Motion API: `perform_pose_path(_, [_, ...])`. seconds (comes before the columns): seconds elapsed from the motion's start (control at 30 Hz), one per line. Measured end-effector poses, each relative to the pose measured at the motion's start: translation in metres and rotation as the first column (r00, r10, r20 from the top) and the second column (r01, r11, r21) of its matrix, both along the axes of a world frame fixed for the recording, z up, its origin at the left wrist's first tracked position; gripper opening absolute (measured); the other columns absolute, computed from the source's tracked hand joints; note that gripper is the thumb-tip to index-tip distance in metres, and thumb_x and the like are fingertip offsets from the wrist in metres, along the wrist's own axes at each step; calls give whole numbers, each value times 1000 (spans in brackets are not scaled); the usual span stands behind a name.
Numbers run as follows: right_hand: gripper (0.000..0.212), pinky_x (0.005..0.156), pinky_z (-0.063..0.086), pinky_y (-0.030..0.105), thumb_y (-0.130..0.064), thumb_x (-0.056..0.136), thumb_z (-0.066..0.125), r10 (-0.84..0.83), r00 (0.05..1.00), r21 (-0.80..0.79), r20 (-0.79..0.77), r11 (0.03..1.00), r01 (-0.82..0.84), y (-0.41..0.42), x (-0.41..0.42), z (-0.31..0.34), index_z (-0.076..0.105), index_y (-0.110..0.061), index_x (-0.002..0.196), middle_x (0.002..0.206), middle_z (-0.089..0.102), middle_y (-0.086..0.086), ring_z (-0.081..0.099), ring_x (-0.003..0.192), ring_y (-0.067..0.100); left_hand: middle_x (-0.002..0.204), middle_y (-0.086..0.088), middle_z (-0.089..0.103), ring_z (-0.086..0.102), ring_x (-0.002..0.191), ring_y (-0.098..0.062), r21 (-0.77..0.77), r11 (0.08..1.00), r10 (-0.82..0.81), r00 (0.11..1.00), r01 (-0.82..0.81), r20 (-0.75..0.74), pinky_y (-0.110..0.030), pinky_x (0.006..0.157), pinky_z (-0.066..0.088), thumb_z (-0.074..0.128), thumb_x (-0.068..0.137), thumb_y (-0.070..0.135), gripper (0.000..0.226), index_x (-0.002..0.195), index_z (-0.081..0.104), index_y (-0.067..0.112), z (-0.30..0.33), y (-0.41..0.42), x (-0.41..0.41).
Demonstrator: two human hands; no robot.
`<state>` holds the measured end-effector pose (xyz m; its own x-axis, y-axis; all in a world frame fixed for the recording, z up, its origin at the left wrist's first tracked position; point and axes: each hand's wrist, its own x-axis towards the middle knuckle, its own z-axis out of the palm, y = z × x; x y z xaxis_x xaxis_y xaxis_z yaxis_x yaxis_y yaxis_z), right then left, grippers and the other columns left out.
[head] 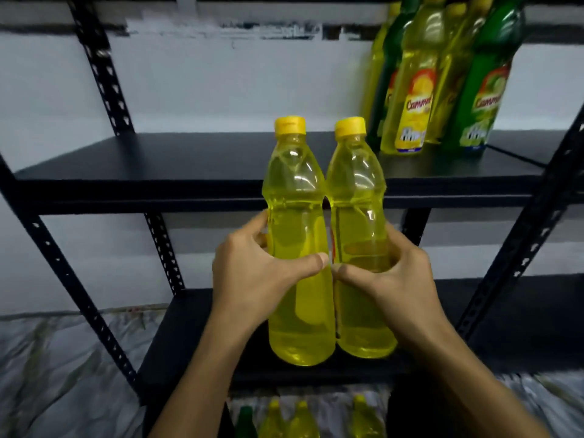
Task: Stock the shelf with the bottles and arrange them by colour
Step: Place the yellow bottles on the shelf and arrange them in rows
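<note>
I hold two yellow bottles with yellow caps upright, side by side and touching, in front of the black shelf unit. My left hand [252, 279] grips the left yellow bottle [295, 191] around its middle. The right yellow bottle [357, 191] is gripped the same way by my right hand [398, 276]. Their labels face away from me. Both bottles are level with the upper shelf board [158, 165], just in front of its edge. At the right end of that board stands a group of yellow bottles [414, 90] and green bottles [486, 90], mixed together.
The left and middle of the upper shelf board carry nothing. A lower shelf board [512, 317] lies behind my hands. Perforated black uprights [104, 71] frame the unit. More yellow and green bottles [300, 418] stand on the floor at the bottom edge.
</note>
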<state>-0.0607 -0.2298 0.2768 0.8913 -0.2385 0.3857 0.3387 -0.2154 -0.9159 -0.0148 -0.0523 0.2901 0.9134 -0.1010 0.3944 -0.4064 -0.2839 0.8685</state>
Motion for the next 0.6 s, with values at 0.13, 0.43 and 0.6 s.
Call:
perform_pose_path(0.13, [46, 64, 53, 11, -11, 69, 83, 26, 993, -37, 115, 999, -22, -1, 22, 48, 65, -20, 110, 93, 75, -8, 71, 83, 2, 86, 10, 76, 73, 80, -15, -45, 999, -18, 995, 23, 96, -45, 73, 60, 88, 50, 45, 51, 96, 71, 36, 49, -2, 26])
perform_pose_path(0.43, [49, 73, 59, 25, -16, 69, 86, -31, 934, -75, 357, 995, 62, -9, 88, 122, 65, -18, 113, 93, 74, -4, 71, 85, 8, 75, 4, 76, 74, 75, -17, -119, 991, 82, 976, -58, 201, -43, 77, 60, 89, 44, 48, 57, 96, 71, 34, 126, -13, 89])
perform_pose_path(0.6, [50, 76, 59, 47, -26, 62, 85, -60, 930, -106, 362, 989, 105, -13, 127, 137, 66, -22, 107, 91, 74, 0, 72, 83, 18, 82, 6, 76, 73, 82, -19, -114, 978, 198, 950, -174, 243, -43, 79, 59, 84, 38, 65, 84, 112, 68, 30, 140, -20, 128])
